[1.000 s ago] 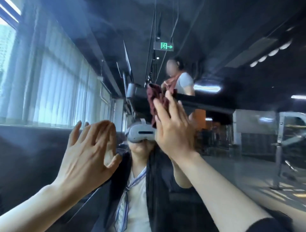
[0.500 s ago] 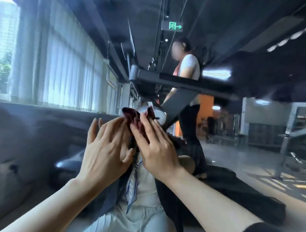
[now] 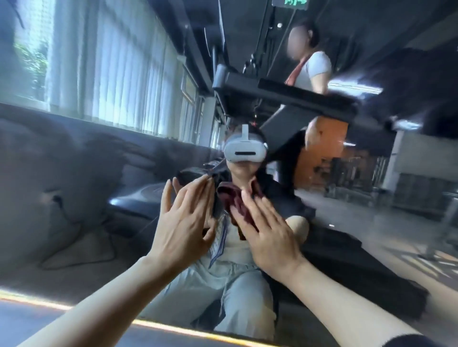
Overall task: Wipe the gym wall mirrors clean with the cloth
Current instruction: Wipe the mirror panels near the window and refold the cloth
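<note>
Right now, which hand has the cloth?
The right hand: its straight fingers press the dark red cloth against the mirror. The left hand is open and holds nothing.

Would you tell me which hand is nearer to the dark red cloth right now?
Right. The right hand presses the dark red cloth flat against the mirror with straight fingers; the left hand is open beside it, apart from it.

The only lettering in view is on a green illuminated sign (image 3: 289, 3) hanging from the ceiling at about 12 o'clock, seen as a reflection in the mirror (image 3: 74, 173). The frame's top edge cuts it off, so only the lower parts of its pale marks show, and they cannot be read. The white headset (image 3: 244, 150) near the centre carries no legible brand or label. No other text, number or logo can be made out.
</note>
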{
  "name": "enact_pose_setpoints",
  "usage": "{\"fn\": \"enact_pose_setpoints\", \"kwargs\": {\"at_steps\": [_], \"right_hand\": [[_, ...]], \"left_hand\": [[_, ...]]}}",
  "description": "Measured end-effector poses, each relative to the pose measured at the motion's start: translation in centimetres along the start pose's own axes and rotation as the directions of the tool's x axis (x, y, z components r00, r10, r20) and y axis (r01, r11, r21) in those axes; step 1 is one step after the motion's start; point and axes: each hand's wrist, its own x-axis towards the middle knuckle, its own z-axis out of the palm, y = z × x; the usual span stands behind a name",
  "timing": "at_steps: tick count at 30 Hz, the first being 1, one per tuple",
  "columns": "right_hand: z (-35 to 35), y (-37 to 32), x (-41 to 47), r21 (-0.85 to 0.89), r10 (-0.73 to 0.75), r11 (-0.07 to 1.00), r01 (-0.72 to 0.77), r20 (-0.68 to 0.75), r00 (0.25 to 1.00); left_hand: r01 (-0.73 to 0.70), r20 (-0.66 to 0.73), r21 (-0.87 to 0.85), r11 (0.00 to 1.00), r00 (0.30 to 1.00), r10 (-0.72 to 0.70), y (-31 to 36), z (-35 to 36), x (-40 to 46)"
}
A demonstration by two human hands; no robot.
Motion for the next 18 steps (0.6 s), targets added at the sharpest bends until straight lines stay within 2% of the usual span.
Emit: {"fn": "enact_pose_setpoints", "kwargs": {"at_steps": [1, 3, 4, 5, 6, 8, 10, 11, 12, 13, 14, 15, 17, 18], "right_hand": [[-0.3, -0.5, -1.9, 0.02, -0.136, 0.991, 0.135, 0.093, 0.986], [-1.5, 1.1, -3.1, 0.075, -0.387, 0.922, 0.381, 0.243, 0.889], [-2.2, 2.5, -2.7, 0.08, -0.456, 0.888, 0.452, 0.274, 0.847], [-2.7, 4.0, -1.6, 0.057, -0.464, 0.883, 0.467, 0.263, 0.846], [-3.2, 5.6, -0.4, 0.011, -0.4, 0.913, 0.408, 0.22, 0.889], [-3.8, 7.5, 1.6, -0.074, -0.104, 0.991, 0.111, 0.087, 0.991], [-3.4, 6.3, 1.8, -0.032, 0.224, 0.974, -0.225, -0.042, 0.974], [-2.8, 4.6, 1.0, 0.001, 0.312, 0.95, -0.313, -0.07, 0.947], [-1.9, 2.3, -0.5, 0.016, 0.319, 0.948, -0.319, -0.068, 0.945], [-1.0, 0.0, -2.8, 0.01, 0.23, 0.973, -0.23, -0.022, 0.973], [-0.1, -2.3, -5.4, 0.014, 0.067, 0.998, -0.069, 0.072, 0.995], [0.3, -4.0, -8.0, 0.044, -0.123, 0.992, 0.117, 0.186, 0.975], [0.2, -5.2, -10.5, 0.144, -0.41, 0.912, 0.384, 0.341, 0.846], [-0.1, -4.7, -9.9, 0.198, -0.491, 0.871, 0.449, 0.343, 0.801]], "left_hand": [[-0.001, 0.04, 0.008, 1.0, 0.999, 0.0, 0.1, 0.0, -1.1], [-0.03, 0.122, 0.032, 0.999, 0.992, 0.026, 0.2, 0.0, -3.1], [-0.045, 0.151, 0.035, 0.998, 0.988, 0.039, 0.1, 0.0, -3.9], [-0.052, 0.169, 0.03, 0.998, 0.984, 0.047, 0.1, 0.0, -4.5], [-0.051, 0.18, 0.023, 0.998, 0.983, 0.046, 0.0, 0.0, -4.9], [-0.028, 0.199, 0.007, 1.0, 0.98, 0.026, 0.3, 0.0, -5.4], [0.017, 0.22, -0.015, 1.0, 0.975, -0.013, 0.8, 0.1, -6.1], [0.035, 0.235, -0.026, 0.999, 0.972, -0.028, 1.0, 0.3, -6.6], [0.04, 0.255, -0.031, 0.999, 0.967, -0.031, 1.2, 0.5, -7.2], [0.032, 0.275, -0.031, 0.999, 0.961, -0.022, 1.4, 0.8, -7.9], [0.019, 0.29, -0.029, 0.999, 0.957, -0.01, 1.5, 1.0, -8.7], [0.007, 0.302, -0.03, 1.0, 0.953, 0.002, 1.5, 1.1, -9.4], [-0.008, 0.324, -0.041, 0.999, 0.946, 0.021, 1.2, 1.1, -10.5], [-0.004, 0.331, -0.042, 0.999, 0.943, 0.018, 0.8, 0.9, -10.8]]}}
